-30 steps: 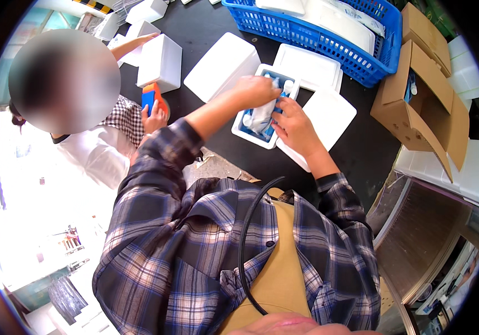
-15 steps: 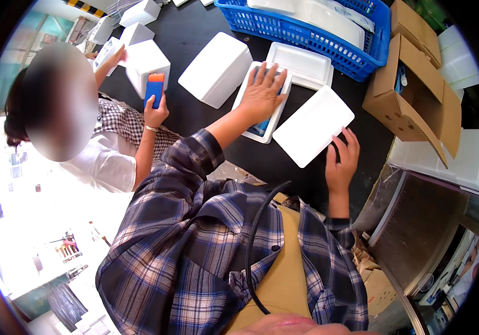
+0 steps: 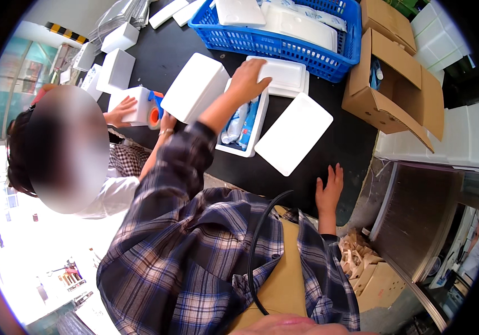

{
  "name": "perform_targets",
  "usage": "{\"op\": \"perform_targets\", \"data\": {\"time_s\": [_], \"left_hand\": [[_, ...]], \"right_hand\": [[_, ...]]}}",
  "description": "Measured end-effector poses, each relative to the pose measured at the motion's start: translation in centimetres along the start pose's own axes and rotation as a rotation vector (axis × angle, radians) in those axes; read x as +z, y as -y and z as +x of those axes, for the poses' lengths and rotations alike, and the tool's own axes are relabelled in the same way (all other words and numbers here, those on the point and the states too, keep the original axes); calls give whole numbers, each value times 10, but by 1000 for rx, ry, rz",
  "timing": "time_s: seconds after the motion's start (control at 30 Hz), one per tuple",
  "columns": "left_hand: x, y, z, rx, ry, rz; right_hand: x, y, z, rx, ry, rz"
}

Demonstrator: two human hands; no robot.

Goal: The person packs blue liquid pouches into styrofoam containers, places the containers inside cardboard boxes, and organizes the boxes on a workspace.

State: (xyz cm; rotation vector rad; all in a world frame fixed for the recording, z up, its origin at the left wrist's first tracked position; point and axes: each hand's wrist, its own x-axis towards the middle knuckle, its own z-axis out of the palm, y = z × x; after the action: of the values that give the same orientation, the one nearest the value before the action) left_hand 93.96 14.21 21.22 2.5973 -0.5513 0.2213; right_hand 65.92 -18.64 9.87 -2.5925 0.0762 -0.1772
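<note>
My left hand (image 3: 246, 82), open with nothing in it, is over the far end of an open white foam box (image 3: 260, 124). Blue and white packs (image 3: 242, 126) lie inside; my hand and wrist hide part of the box's far end. Just beyond my fingers, white foam lids (image 3: 284, 75) lie one on another. Right of the box, a flat white foam lid (image 3: 295, 135) rests on the black table. My right hand (image 3: 330, 191) is at the table's near right, fingers apart and holding nothing, away from that lid.
A blue crate (image 3: 273, 47) with foam lids and packs stands at the back. An open cardboard box (image 3: 390, 89) is at the right. Left, a closed foam box (image 3: 196, 88) stands beside a co-worker's hand (image 3: 120, 111) and tape dispenser (image 3: 154, 109).
My left hand has lifted off the packs and shifted toward the box's far end. The right hand has left the flat lid. A co-worker's tape dispenser has come against a foam box.
</note>
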Motion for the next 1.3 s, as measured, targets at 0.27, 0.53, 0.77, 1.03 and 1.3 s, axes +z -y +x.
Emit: {"op": "perform_targets", "data": {"time_s": [0.27,0.53,0.77,1.03,1.3], "left_hand": [[85,22,86,175,672,605],[-121,-23,63,243,125,399],[-146,42,-77,-332,88,-1254],[-52,-5,-165,-204,-290,13],[-29,-15,-178,-170,-75,-22]], "right_hand": [[7,-4,-7,0,105,-121],[-18,3,-3,65,-70,99],[-83,170,91,-404,-210,329],[68,226,143,-576,32,-82],[73,238,172,-700,25,-137]]}}
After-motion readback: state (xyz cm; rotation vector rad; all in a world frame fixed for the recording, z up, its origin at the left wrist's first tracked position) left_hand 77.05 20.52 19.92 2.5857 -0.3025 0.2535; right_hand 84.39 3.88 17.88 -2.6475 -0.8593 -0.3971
